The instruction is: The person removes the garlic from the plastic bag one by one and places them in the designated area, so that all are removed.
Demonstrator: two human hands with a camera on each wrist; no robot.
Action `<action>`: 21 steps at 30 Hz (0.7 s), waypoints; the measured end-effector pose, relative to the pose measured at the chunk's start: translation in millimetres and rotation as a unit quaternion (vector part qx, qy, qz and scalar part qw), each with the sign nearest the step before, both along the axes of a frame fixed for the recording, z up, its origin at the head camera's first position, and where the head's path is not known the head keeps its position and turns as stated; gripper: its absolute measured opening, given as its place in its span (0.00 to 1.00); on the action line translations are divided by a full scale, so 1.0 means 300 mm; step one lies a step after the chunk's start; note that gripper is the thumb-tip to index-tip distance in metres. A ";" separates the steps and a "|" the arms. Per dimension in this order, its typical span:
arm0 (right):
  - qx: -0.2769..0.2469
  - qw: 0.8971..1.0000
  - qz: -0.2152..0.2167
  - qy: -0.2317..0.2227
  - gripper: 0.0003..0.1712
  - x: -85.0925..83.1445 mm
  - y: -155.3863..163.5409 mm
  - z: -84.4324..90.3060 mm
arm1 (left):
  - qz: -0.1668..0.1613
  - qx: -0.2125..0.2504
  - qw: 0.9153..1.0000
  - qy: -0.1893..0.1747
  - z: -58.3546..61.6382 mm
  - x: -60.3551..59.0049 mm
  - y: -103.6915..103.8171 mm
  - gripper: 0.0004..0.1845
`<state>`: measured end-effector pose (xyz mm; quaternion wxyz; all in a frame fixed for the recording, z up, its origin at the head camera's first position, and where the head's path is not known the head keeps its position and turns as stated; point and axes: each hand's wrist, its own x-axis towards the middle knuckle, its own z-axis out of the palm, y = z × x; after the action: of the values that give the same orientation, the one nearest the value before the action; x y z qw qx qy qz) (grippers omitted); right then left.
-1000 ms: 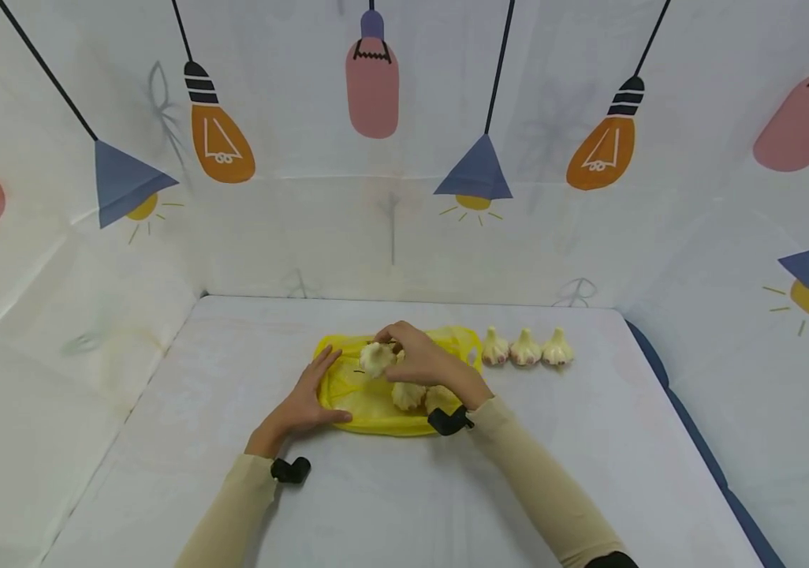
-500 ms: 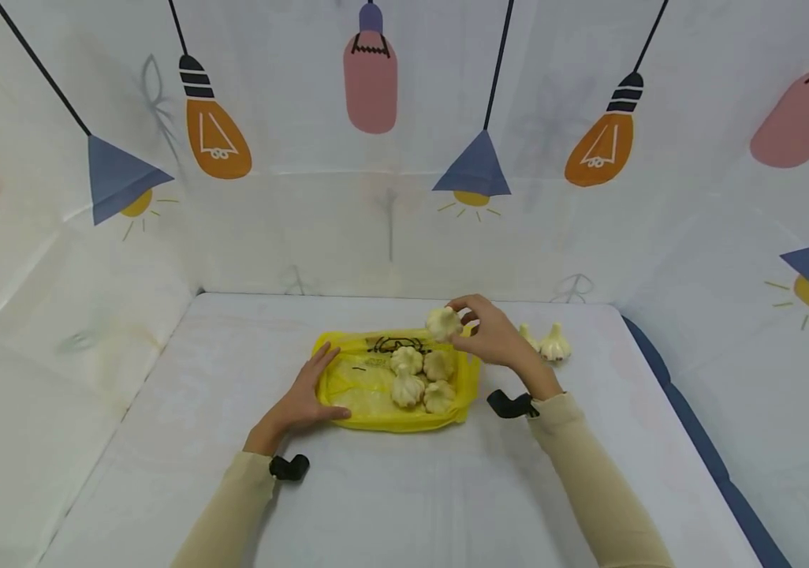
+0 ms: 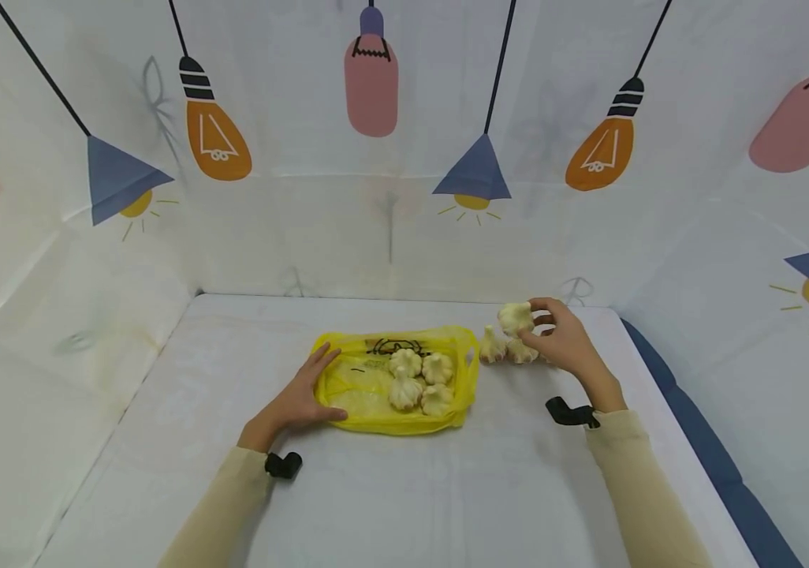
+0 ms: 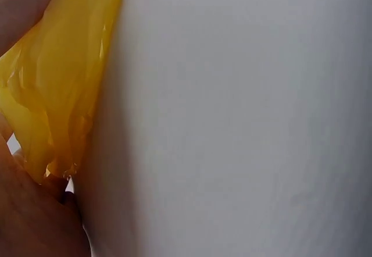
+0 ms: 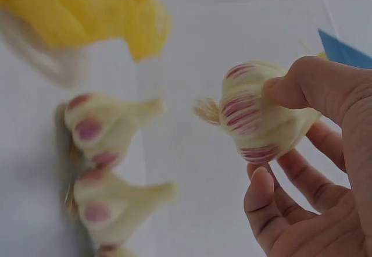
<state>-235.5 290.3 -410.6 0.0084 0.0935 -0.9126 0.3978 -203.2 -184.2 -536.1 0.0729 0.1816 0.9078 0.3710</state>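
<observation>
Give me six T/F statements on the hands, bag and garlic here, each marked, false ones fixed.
1. The right hand holds a bulb. True.
2. Four bulbs lie on the yellow bag. True.
3. Nothing touches the bag's left end. False: the left hand does.
4. Every bulb not in hand is on the bag. False: more bulbs stand on the table, to its right.
5. The held bulb has purple streaks. True.
6. No roots show on the held bulb. False: a root tuft does.
</observation>
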 end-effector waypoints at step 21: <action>0.007 0.989 -0.146 0.017 0.37 0.049 0.300 -0.117 | -0.001 0.024 1.000 0.004 -0.024 -0.010 -0.013 0.61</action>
<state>-220.8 380.4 -445.7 0.0811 -0.0337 -0.9191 0.3840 -206.3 -188.1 -543.3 0.0656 0.1858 0.8987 0.3918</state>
